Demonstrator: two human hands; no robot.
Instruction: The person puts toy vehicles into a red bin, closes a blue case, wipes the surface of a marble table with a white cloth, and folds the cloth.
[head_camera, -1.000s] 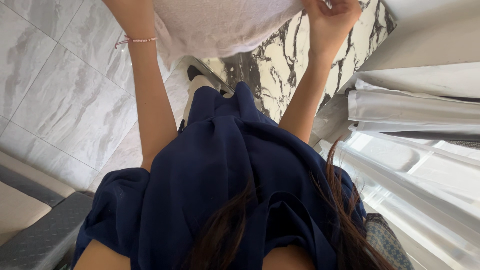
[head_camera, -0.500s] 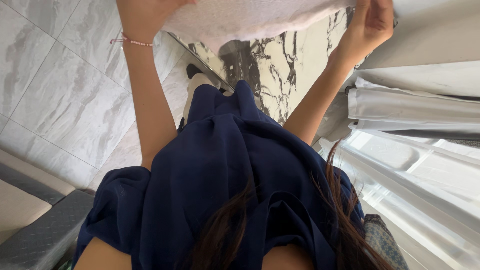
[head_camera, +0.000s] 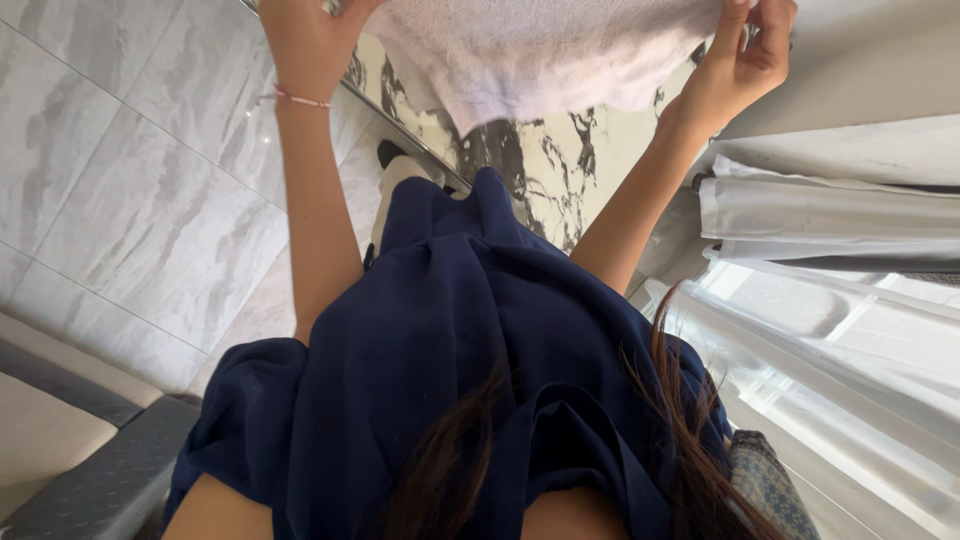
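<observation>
Holding a white towel (head_camera: 545, 60) stretched out, left hand (head_camera: 310, 40) and right hand (head_camera: 745, 60) fingers clamped on its top corners; soft, light, limp, probably best gripped at corners.

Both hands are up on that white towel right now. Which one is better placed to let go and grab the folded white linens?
Probably the right hand. It grips the towel at its edge on the side where the folded white linens lie, just below it. The left hand holds the far edge, over the grey floor tiles.
</observation>
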